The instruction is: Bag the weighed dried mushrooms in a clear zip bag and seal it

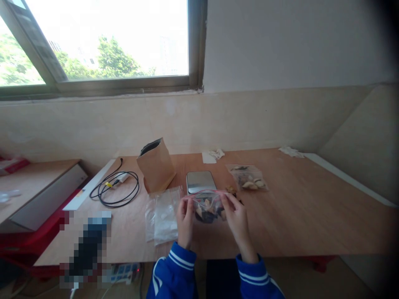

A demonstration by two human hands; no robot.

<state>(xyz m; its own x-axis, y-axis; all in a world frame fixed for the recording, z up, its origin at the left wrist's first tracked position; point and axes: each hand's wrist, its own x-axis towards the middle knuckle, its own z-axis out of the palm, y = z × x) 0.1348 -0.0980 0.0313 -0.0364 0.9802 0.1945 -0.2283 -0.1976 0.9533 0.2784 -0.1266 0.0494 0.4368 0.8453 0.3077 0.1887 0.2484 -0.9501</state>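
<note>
Down at the near edge of the wooden table (305, 216), both hands are up on a clear zip bag (208, 206) with a pink seal strip, and dark and pale bits show inside it; the left hand (185, 222) pinches the bag's left top corner, fingers closed on the plastic, and the right hand (237, 220) pinches the right top corner the same way, so the bag hangs between them just above the tabletop, right in front of a flat silver scale (200, 181). Just left of the left hand lies a stack of empty clear bags (162, 214), touching the table. Behind those stands a brown paper pouch (156, 165), upright with its top open. Farther left a black cable (116, 189) lies coiled. Beyond the right hand, a second filled clear bag (248, 177) lies flat, well apart from the held one
</note>
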